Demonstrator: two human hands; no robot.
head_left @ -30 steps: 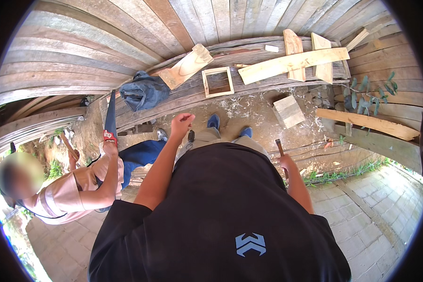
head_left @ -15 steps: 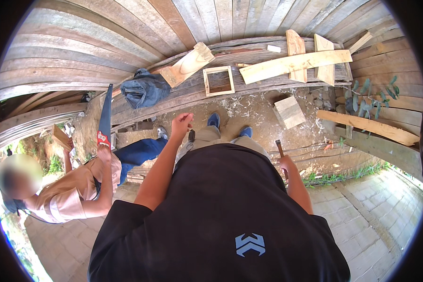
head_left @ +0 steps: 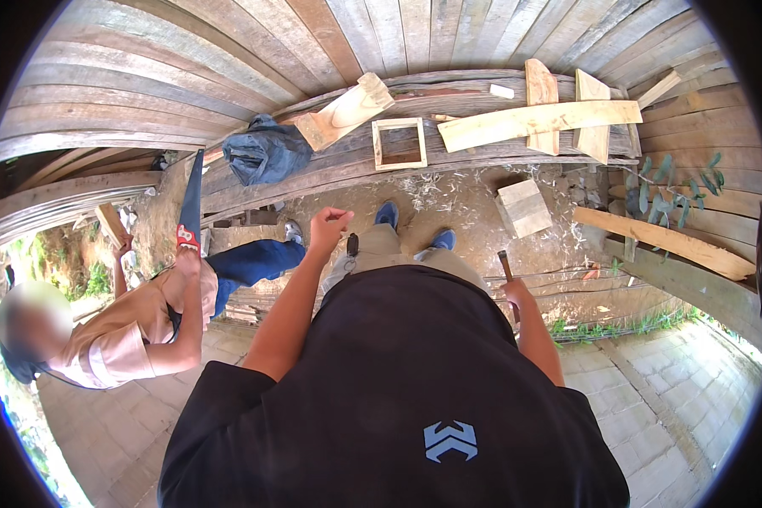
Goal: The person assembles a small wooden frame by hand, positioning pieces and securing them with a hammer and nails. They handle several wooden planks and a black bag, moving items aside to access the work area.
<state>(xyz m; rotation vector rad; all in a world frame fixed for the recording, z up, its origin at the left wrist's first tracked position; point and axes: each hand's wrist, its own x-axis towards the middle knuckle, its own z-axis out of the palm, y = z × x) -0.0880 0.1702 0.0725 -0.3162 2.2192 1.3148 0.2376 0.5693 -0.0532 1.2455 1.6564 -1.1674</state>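
Observation:
My left hand (head_left: 328,231) is raised in front of my waist, its fingers bent and pressed toward the thumb; anything small between them is too fine to see. Down at my right side, my right hand (head_left: 516,293) is wrapped round a slim wooden-handled tool (head_left: 505,265) with a dark upper end. Ahead of me, on a long plank bench (head_left: 313,193), lie a square wooden frame (head_left: 400,122), a thick wood block (head_left: 345,113) and a long pale board (head_left: 491,125) across two shorter pieces (head_left: 542,85).
At my left a co-worker (head_left: 135,326) holds a red-handled handsaw (head_left: 191,199) upright and a small wood piece (head_left: 110,223). A dark plastic bag (head_left: 265,152) sits on the bench. A square block (head_left: 523,209) stands on the shaving-strewn ground, with a plank (head_left: 665,243) farther right.
The view has shifted slightly. My left hand has turned a little, its fingers now pointing more to the right. The co-worker's wood piece has been lifted and tilted.

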